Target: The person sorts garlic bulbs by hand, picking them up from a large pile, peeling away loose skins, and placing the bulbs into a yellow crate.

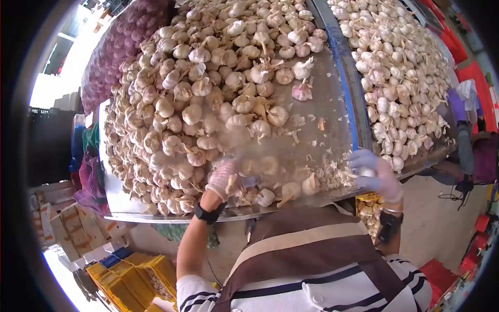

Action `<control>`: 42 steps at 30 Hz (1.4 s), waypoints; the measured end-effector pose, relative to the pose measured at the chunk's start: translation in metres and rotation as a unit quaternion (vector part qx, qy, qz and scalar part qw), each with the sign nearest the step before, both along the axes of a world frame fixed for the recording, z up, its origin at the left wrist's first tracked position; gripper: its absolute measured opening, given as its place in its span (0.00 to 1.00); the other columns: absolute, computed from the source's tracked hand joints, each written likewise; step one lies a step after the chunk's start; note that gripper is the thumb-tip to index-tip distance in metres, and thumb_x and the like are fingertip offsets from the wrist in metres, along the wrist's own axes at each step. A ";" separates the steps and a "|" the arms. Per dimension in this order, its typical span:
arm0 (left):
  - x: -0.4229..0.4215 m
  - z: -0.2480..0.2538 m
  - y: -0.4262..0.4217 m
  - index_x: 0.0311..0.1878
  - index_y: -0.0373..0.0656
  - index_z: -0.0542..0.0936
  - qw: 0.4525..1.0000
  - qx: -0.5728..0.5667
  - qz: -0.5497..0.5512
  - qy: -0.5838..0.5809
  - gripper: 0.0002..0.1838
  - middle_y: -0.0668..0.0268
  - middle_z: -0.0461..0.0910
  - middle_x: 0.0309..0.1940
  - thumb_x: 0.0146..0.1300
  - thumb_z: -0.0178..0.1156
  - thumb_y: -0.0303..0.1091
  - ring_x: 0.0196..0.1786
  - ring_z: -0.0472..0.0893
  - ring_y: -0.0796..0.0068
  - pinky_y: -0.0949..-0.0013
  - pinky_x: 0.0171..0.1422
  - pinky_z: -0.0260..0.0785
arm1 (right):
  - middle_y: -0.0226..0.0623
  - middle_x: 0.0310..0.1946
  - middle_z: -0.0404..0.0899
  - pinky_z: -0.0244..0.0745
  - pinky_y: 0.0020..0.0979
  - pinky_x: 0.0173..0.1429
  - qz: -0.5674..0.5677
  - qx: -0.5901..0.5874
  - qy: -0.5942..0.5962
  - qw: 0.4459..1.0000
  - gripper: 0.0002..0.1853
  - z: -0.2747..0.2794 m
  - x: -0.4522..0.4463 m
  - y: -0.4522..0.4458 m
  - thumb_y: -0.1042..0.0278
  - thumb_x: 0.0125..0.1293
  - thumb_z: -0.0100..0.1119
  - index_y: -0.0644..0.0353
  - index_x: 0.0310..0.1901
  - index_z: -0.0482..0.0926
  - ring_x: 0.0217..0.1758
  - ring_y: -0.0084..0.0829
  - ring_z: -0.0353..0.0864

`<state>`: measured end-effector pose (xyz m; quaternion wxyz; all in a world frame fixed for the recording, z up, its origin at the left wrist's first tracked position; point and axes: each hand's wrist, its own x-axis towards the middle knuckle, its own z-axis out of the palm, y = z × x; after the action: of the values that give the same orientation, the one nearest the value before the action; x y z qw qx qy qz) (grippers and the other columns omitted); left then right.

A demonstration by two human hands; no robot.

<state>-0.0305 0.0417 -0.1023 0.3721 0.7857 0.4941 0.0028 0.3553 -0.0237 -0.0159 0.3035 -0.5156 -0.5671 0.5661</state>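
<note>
Brown apron (306, 242), yellow crate (369, 197) (garlic (368, 213) inside)

No lettering, label, brand, number or sign can be read anywhere in the frame, from the upper left to the lower right.

Left of the divider (347, 78), a garlic heap (197, 57) lies on the table (327, 96); right of it, a second heap (397, 67)
</note>
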 end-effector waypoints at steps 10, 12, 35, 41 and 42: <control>0.047 0.070 -0.029 0.64 0.37 0.65 0.663 -0.515 0.230 -0.492 0.51 0.58 0.73 0.57 0.55 0.43 0.77 0.58 0.75 0.64 0.62 0.63 0.67 | 0.44 0.51 0.75 0.70 0.37 0.59 0.113 0.096 0.113 0.982 0.38 -0.003 -0.116 0.048 0.47 0.51 0.70 0.59 0.60 0.71 0.55 0.40 0.75; 0.053 0.066 -0.029 0.62 0.39 0.67 0.679 -0.524 0.185 -0.480 0.47 0.61 0.75 0.50 0.59 0.42 0.75 0.47 0.77 0.69 0.68 0.51 0.70 | 0.48 0.49 0.75 0.73 0.39 0.55 0.136 0.174 -0.069 0.973 0.36 0.026 -0.116 0.056 0.48 0.49 0.70 0.60 0.57 0.73 0.51 0.47 0.77; 0.048 0.062 -0.039 0.60 0.49 0.64 0.783 -0.376 0.038 -0.495 0.37 0.70 0.65 0.51 0.47 0.72 0.37 0.56 0.65 0.74 0.70 0.63 0.56 | 0.36 0.43 0.79 0.83 0.35 0.43 -0.231 -0.289 0.520 0.770 0.20 -0.028 -0.102 0.044 0.54 0.69 0.52 0.59 0.55 0.73 0.42 0.32 0.82; 0.053 0.066 -0.044 0.61 0.50 0.63 0.763 -0.419 0.091 -0.484 0.39 0.71 0.66 0.50 0.47 0.74 0.38 0.54 0.66 0.76 0.71 0.61 0.58 | 0.32 0.45 0.78 0.81 0.37 0.49 -0.242 -0.267 0.518 0.776 0.19 -0.016 -0.105 0.042 0.57 0.68 0.55 0.57 0.57 0.71 0.47 0.32 0.81; 0.053 0.067 -0.044 0.61 0.50 0.64 0.758 -0.428 0.096 -0.484 0.39 0.72 0.67 0.49 0.47 0.74 0.38 0.54 0.66 0.76 0.72 0.60 0.59 | 0.32 0.45 0.78 0.81 0.38 0.48 -0.242 -0.267 0.523 0.772 0.18 -0.012 -0.107 0.042 0.58 0.68 0.55 0.57 0.56 0.73 0.46 0.32 0.81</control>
<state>0.0230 -0.0026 -0.0357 0.8567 0.3873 0.2710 0.2066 0.2486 0.0185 -0.0280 0.5308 -0.3203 -0.0033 0.7846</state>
